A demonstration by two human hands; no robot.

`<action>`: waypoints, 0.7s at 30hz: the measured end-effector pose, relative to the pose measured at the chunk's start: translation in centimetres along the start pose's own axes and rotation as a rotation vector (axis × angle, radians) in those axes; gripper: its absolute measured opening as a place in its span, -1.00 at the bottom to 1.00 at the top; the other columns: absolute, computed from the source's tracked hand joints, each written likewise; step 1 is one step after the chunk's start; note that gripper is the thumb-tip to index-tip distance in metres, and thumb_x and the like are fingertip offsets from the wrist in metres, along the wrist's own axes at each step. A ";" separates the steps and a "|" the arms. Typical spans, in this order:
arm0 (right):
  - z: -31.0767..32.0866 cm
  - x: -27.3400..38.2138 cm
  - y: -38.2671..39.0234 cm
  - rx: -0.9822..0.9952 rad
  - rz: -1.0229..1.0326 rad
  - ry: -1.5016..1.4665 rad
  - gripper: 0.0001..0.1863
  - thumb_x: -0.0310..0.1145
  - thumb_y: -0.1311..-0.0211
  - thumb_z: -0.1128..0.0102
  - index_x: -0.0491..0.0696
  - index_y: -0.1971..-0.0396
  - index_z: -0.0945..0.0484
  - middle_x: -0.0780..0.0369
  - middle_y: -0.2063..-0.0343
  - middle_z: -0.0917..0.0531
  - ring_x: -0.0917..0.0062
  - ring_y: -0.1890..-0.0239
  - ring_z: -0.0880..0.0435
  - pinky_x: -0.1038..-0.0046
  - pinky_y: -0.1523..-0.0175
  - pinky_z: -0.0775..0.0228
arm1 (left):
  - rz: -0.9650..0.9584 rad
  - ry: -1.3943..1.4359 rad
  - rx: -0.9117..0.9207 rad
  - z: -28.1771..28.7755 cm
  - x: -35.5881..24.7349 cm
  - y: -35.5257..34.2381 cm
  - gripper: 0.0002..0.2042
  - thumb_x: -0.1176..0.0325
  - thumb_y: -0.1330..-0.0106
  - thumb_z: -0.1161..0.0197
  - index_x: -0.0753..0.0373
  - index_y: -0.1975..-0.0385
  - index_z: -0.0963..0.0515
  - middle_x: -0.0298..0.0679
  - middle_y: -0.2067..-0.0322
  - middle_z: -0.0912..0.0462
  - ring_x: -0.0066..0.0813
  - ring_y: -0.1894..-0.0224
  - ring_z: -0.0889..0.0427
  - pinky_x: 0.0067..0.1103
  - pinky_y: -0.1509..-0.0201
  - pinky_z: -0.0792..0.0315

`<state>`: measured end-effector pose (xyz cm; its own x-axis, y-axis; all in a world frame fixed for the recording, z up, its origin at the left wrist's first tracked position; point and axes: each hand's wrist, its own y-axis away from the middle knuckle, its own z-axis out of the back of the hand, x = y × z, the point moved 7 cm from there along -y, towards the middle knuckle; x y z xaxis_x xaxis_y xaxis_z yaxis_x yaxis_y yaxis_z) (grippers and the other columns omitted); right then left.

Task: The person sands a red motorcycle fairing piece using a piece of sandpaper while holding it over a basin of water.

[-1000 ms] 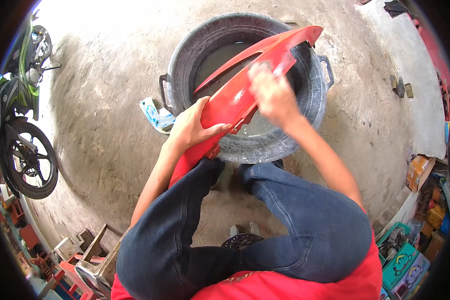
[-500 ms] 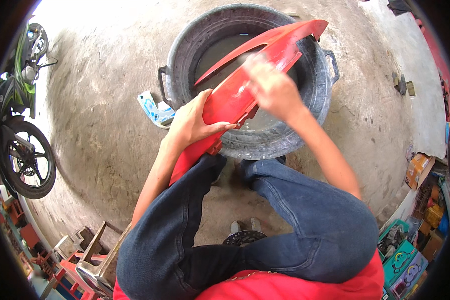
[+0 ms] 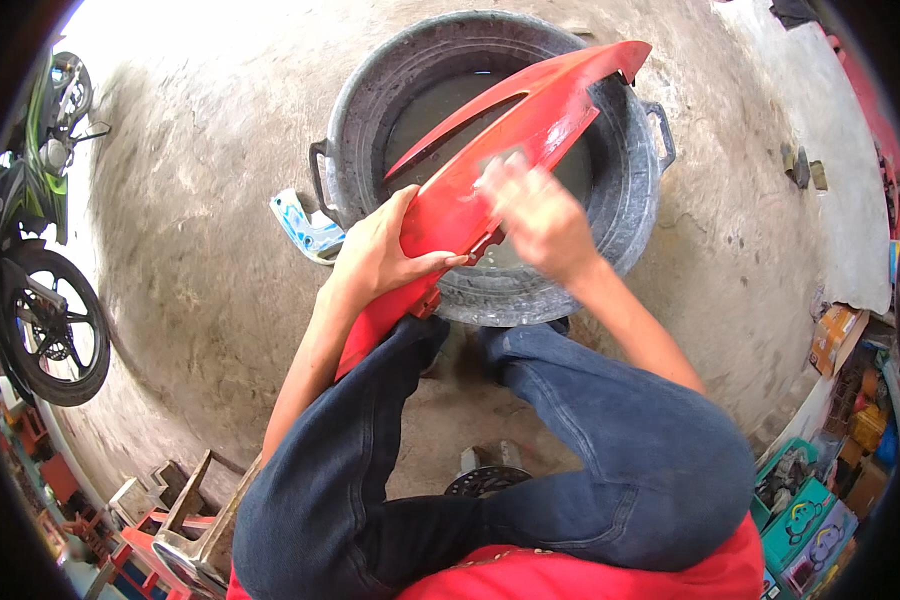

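Observation:
A long red motorcycle fairing panel (image 3: 460,190) with a forked far end slants from my left thigh up over a large dark tub (image 3: 630,230). My left hand (image 3: 375,250) grips the panel's near part, thumb on top and fingers over the far edge. On the panel's wet, shiny face my right hand (image 3: 540,215) presses with bent fingers, blurred by motion. Under its fingertips shows a small grey sheet (image 3: 490,160) that looks like sandpaper. Murky water (image 3: 425,115) lies in the tub below the panel.
A blue-and-white curved plastic piece (image 3: 305,228) lies on the concrete floor left of the tub. Far left stands a motorcycle (image 3: 45,300). A wooden stool (image 3: 195,540) is at lower left; boxes (image 3: 810,520) and parts crowd the lower right.
My right hand has slid a little down along the panel, toward me. The left hand keeps its grip, and the panel stays at nearly the same slant.

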<state>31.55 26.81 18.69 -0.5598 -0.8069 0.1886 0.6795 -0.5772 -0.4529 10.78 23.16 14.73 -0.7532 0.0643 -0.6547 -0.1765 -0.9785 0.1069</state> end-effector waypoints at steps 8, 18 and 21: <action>0.6 -5.1 0.9 -0.071 -0.234 0.006 -0.56 -0.42 -0.37 -0.21 0.01 -0.24 -0.64 0.12 -0.30 -0.62 0.17 -0.36 -0.58 0.11 -0.46 -0.37 | 0.047 0.036 0.029 0.0 -0.6 -0.6 0.10 -0.20 0.07 -0.68 0.38 -0.39 -0.32 0.20 -0.18 -0.61 0.11 -0.27 -0.60 -0.20 -0.33 -0.50; 0.6 -6.1 2.0 -0.045 -0.225 0.008 -0.53 -0.35 -0.40 -0.17 -0.11 -0.28 -0.59 0.03 -0.29 -0.62 0.10 -0.38 -0.55 0.06 -0.52 -0.27 | 0.030 0.044 0.027 0.4 -1.4 -0.5 0.00 -0.14 -0.05 -0.64 0.40 -0.37 -0.34 0.21 -0.16 -0.62 0.12 -0.25 -0.62 -0.22 -0.33 -0.49; -0.1 2.8 2.4 0.099 0.138 -0.072 -0.52 -0.34 -0.37 -0.18 -0.14 -0.25 -0.60 0.04 -0.27 -0.64 0.13 -0.33 -0.60 0.10 -0.47 -0.37 | -0.035 0.074 -0.014 0.2 -0.7 -0.2 -0.23 -0.08 -0.35 -0.42 0.43 -0.33 -0.37 0.24 -0.12 -0.63 0.15 -0.23 -0.63 -0.24 -0.30 -0.49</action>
<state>31.55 23.14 18.05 -0.4250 -0.8842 0.1938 0.7929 -0.4669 -0.3915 11.20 23.37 15.30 -0.6975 0.0846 -0.7116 -0.1930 -0.9785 0.0729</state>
